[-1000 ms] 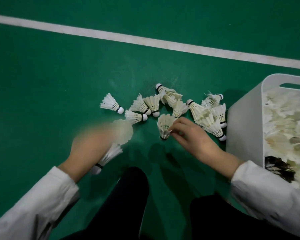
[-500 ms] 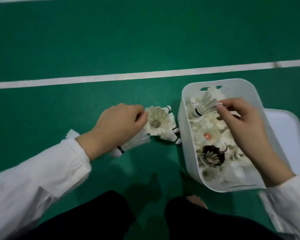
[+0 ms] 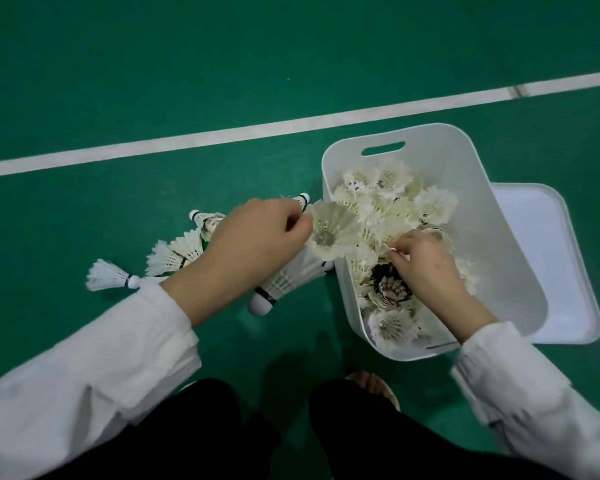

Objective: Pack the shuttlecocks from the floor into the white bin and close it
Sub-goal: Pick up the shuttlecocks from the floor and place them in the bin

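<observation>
Pinched in the grip of the left hand (image 3: 253, 237) is a white feathered shuttlecock (image 3: 333, 233), its open skirt facing up at the left rim of the open white plastic bin (image 3: 499, 216); more shuttlecocks with white cork tips (image 3: 288, 282) poke out beneath that palm. Inside the bin, the right hand (image 3: 426, 268) rests on the heaped white shuttlecocks (image 3: 395, 202); whether its grip holds anything cannot be told. Left of the bin, loose white shuttlecocks (image 3: 174, 252) lie on the green floor (image 3: 153, 81). Right of the bin lies a flat white lid (image 3: 548, 258).
</observation>
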The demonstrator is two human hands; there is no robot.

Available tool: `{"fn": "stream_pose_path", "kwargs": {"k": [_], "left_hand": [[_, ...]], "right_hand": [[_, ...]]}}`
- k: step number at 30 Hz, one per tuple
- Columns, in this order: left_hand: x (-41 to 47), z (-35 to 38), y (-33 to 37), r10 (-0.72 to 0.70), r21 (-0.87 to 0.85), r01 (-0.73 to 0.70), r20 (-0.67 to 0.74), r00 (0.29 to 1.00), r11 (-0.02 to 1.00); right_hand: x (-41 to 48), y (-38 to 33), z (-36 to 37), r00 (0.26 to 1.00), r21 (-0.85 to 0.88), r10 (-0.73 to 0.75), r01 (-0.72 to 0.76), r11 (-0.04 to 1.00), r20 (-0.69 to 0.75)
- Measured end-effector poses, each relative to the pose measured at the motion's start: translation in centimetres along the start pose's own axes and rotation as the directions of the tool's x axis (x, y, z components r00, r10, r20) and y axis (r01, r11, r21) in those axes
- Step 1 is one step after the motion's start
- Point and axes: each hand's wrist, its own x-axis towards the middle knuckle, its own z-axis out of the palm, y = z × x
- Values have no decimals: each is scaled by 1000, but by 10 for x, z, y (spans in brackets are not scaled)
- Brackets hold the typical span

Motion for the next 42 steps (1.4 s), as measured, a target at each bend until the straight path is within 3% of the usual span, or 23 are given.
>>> {"fn": "stream_pose_path", "kwargs": {"k": [4, 8, 11, 13, 16, 19, 21, 24, 26, 31, 36, 38, 40, 42], "left_hand": [[-4, 5, 1, 12, 9, -12, 37, 999, 1000], [-4, 11, 3, 13, -10, -12, 61, 998, 1000], [-5, 15, 6, 37, 2, -37, 83, 996, 999], [-7, 17, 6, 48, 21, -51, 93, 995, 999], [-10, 16, 2, 37, -27, -34, 113, 993, 999], [-13, 13, 2, 36, -122, -21, 125, 992, 992], [-14, 10, 2, 45, -161, -26, 115, 992, 987], [-13, 5, -2, 90, -192, -68, 106, 990, 979], [-12, 4, -7, 117, -208, -97, 85, 989, 973], [-10, 2, -12, 135, -229, -124, 31, 990, 965], [-10, 2, -10, 149, -232, -147, -11, 989, 961], [-11, 2, -8, 162, -235, -163, -20, 987, 958], [-11, 3, -6, 172, -235, -175, -33, 985, 956], [-11, 4, -5, 177, -225, -181, -37, 984, 957]], "right_hand": [[-7, -12, -23, 999, -9, -42, 42, 999, -18], [-41, -45, -54, 917, 246, -313, 372, 895, -246], [-54, -61, -41, 836, 184, -537, 549, 815, -114], [-54, -59, -23, 793, 167, -608, 606, 777, -48], [-52, -52, -20, 808, 238, -586, 581, 779, -55], [-44, -46, -32, 837, 203, -532, 547, 812, -127], [-34, -43, -46, 893, 225, -388, 436, 871, -228], [-17, -42, -61, 911, 297, -190, 308, 904, -366], [-7, -43, -53, 944, 264, -157, 237, 935, -291], [1, -40, -2, 984, -46, -166, 169, 984, 62], [1, -43, 6, 985, -145, -136, 151, 978, 109], [-1, -45, -2, 990, -120, -126, 133, 984, 63], [-7, -49, -19, 987, 32, -132, 136, 990, -90], [-17, -58, -36, 951, 207, -192, 244, 947, -241]]}}
